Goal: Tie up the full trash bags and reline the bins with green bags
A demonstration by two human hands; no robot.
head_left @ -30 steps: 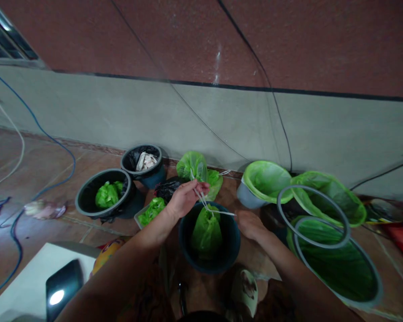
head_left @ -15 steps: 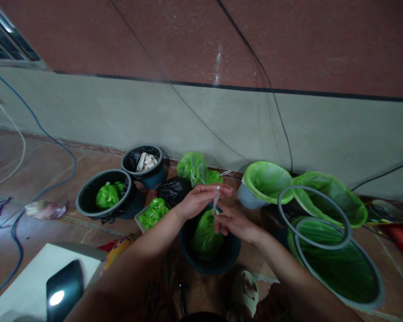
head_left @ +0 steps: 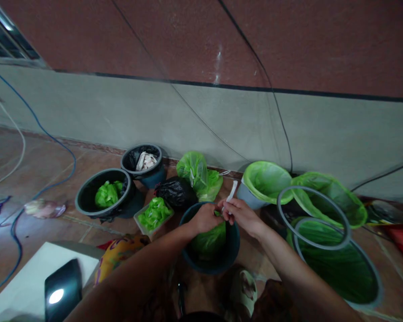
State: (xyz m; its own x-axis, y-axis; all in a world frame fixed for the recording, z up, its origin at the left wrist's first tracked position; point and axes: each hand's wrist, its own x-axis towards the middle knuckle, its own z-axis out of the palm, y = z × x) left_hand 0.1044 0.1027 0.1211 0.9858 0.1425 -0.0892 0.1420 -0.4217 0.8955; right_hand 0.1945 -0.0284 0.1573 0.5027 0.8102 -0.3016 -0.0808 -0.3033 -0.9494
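Note:
Above a dark blue bucket (head_left: 235, 250) my two hands are close together over a green plastic bag (head_left: 208, 243) that sits bunched inside it. My left hand (head_left: 205, 218) is closed round the bag's gathered top. A flat white strip (head_left: 234, 189) sticks up from the fingers of my right hand (head_left: 242, 215), which pinch it beside the bag's neck. The fingertips meet, so exactly how the strip runs round the neck is hidden. Behind the bucket lie a tied black bag (head_left: 176, 192) and a tied green bag (head_left: 192, 167).
At left stand two black-lined buckets, one (head_left: 104, 213) with green bags, one (head_left: 147, 172) with a whitish bundle. A tray (head_left: 139, 219) of green bags sits nearer. Green-lined bins (head_left: 267, 172) and a loose grey ring (head_left: 347, 232) are at right. A phone (head_left: 63, 281) rests on a white surface.
Both hands have come down toward the bag. My left hand, flat and stretched out before, is now closed at the bag's neck. The white strip now points up and right from my right hand.

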